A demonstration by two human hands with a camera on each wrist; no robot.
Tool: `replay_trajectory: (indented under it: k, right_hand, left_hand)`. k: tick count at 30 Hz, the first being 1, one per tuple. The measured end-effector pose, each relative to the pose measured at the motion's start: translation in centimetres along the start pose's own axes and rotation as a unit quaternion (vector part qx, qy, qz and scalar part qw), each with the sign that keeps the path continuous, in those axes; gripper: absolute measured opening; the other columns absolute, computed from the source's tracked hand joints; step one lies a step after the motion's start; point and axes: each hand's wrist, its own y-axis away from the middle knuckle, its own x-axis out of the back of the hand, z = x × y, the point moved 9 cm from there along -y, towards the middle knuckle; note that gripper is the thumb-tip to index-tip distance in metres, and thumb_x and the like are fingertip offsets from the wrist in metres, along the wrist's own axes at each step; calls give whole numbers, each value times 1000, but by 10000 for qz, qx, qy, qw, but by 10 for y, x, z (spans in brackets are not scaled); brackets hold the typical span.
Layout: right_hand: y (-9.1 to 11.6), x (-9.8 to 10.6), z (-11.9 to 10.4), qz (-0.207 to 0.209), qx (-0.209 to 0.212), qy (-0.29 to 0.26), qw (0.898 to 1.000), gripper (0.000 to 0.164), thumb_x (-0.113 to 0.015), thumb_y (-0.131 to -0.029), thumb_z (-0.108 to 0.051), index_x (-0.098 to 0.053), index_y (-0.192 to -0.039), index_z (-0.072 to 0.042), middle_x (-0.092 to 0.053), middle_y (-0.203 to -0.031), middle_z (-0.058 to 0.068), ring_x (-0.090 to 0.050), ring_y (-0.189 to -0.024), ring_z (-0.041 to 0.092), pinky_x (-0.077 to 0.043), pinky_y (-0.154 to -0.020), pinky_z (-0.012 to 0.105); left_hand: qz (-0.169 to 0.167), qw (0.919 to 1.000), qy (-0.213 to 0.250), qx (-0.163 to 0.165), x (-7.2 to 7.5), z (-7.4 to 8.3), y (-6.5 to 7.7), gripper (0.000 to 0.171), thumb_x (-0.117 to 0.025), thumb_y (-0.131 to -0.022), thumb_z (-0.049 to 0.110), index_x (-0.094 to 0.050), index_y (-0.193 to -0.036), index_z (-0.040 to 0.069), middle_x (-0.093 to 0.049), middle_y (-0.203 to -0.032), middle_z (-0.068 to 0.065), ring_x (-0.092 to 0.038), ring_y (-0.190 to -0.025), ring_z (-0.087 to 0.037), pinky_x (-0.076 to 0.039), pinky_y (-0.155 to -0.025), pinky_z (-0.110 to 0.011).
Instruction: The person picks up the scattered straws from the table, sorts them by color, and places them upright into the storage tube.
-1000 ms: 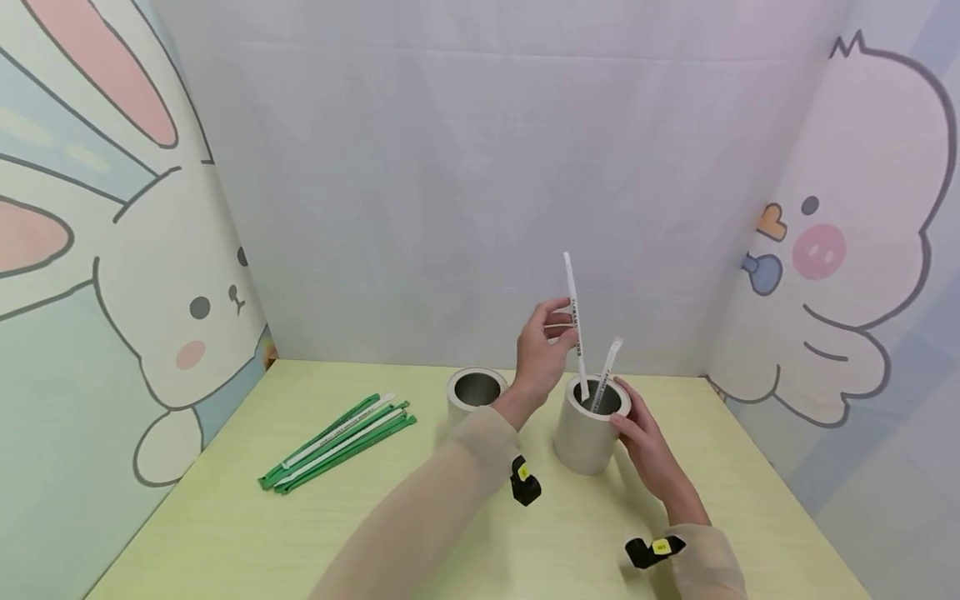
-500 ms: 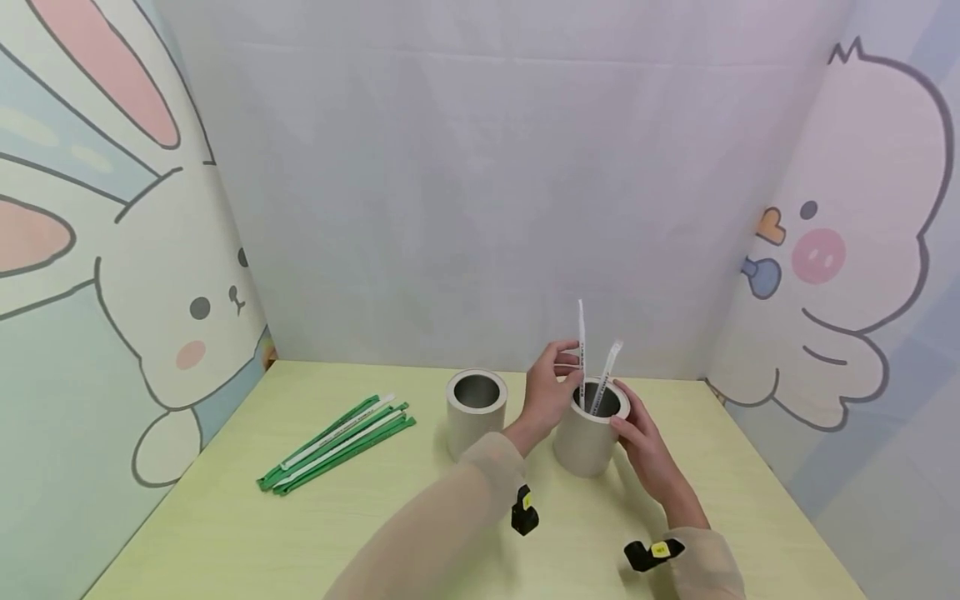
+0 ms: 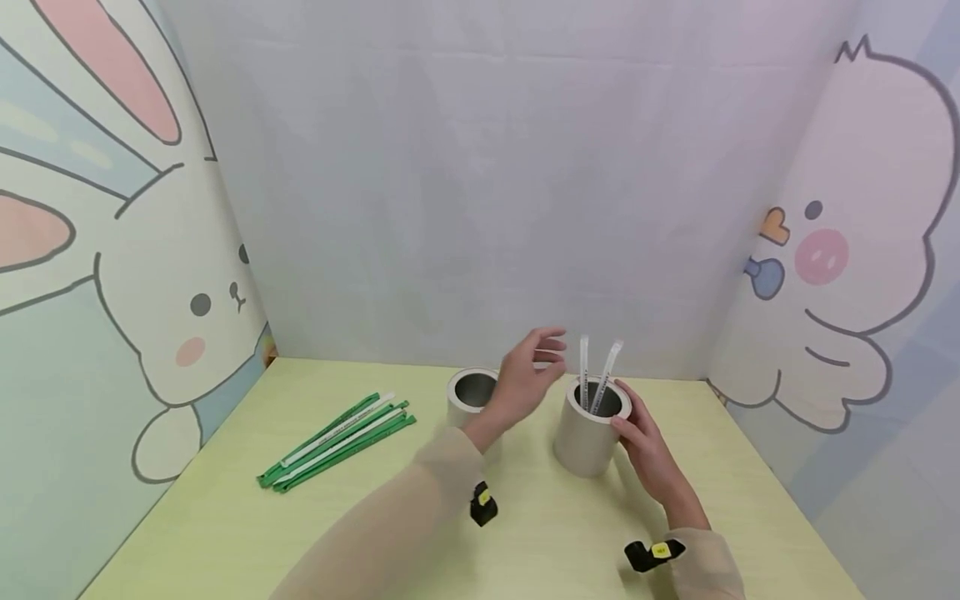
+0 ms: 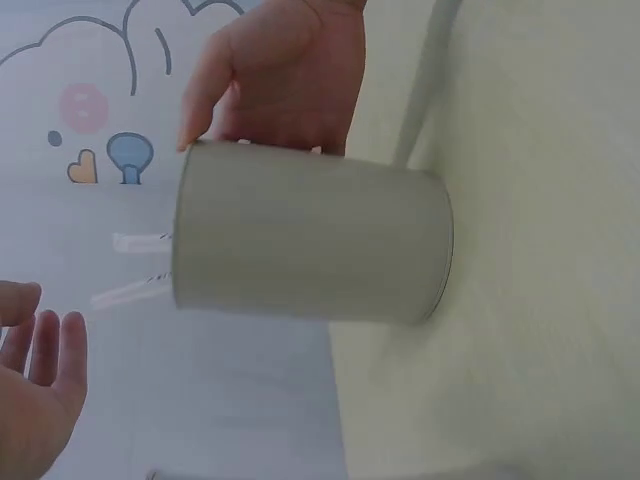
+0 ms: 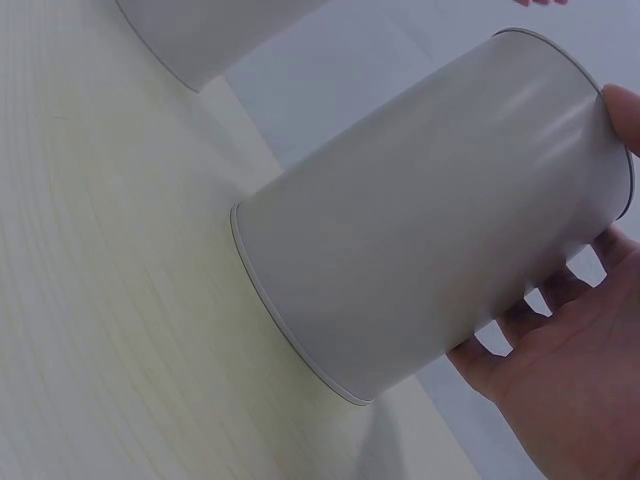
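My right hand (image 3: 651, 457) grips the right grey-white cylindrical canister (image 3: 582, 443) by its side, with the thumb near the rim. Two white-wrapped straws (image 3: 584, 367) lean inside it, their upper ends showing above the rim. Just left of those straws my left hand (image 3: 521, 379) hovers with loosely bent fingers and nothing in them. In the left wrist view, a gap separates the left fingers (image 4: 72, 355) from the straw tips (image 4: 135, 292). The right wrist view shows several fingers (image 5: 520, 322) wrapped against the canister wall.
A second canister (image 3: 467, 392) stands left of the first, partly hidden by the left hand and wrist. Farther left, several green-wrapped straws (image 3: 352, 450) and white-wrapped straws (image 3: 337, 439) lie in a loose bunch on the pale yellow table (image 3: 225, 533). A grey curtain (image 3: 450, 208) hangs behind.
The left hand lowered a white-wrapped straw into the right canister beside the other one, let go, and drew back to the left. The right hand has kept its hold.
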Motion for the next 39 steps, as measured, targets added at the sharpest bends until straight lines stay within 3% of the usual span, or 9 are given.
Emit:
replay_trajectory:
  k: [6,11,14,20,29,39]
  right_hand:
    - [0,0,-1,-18,3,-43,10000,65,-42,-114,-17,-11,-171,-14,-14,-172,21,-38,-141,0,-39,-106,12]
    - [0,0,-3,-3,23,-48,10000,65,-43,-114,-18,-11,-171,-13,-16,-172,18,-39,-140,-2,-40,-106,12]
    - [0,0,-3,23,7,-60,10000,65,-43,-114,-18,-12,-171,-14,-19,-171,15,-40,-139,-2,-41,-106,12]
    - [0,0,-1,7,-34,-63,10000,65,-43,-115,-19,-12,-171,-14,-18,-171,16,-40,-139,-1,-41,-106,12]
    - [0,0,1,8,15,-81,10000,64,-43,-114,-17,-12,-171,-14,-18,-171,17,-40,-140,1,-41,-105,13]
    - [-1,1,0,-3,104,-161,9998,65,-43,-114,-16,-12,-171,-13,-19,-171,17,-39,-141,3,-41,-107,13]
  left_hand:
    - [52,9982,-573,-175,69,9,10,46,-72,-100,4,-63,-144,18,-72,-128,-3,-70,-117,-19,-60,-97,-33]
    - [-53,9929,-1176,-136,123,3,30,45,-71,-101,3,-64,-143,18,-71,-131,-4,-70,-118,-22,-61,-98,-39]
    - [-200,9867,-1613,-59,150,-9,44,46,-71,-100,1,-63,-144,16,-70,-133,-6,-71,-117,-25,-61,-97,-41]
    - [-322,9660,-2554,227,194,-46,71,48,-70,-99,-4,-62,-144,12,-70,-132,-11,-72,-112,-29,-62,-95,-45]
    - [-746,9347,-3431,555,233,-90,108,45,-67,-97,-9,-64,-140,5,-71,-126,-18,-72,-105,-31,-62,-88,-47]
    - [-1505,9038,-3911,866,245,-126,128,38,-67,-93,-13,-71,-127,3,-73,-117,-17,-71,-101,-32,-61,-86,-49]
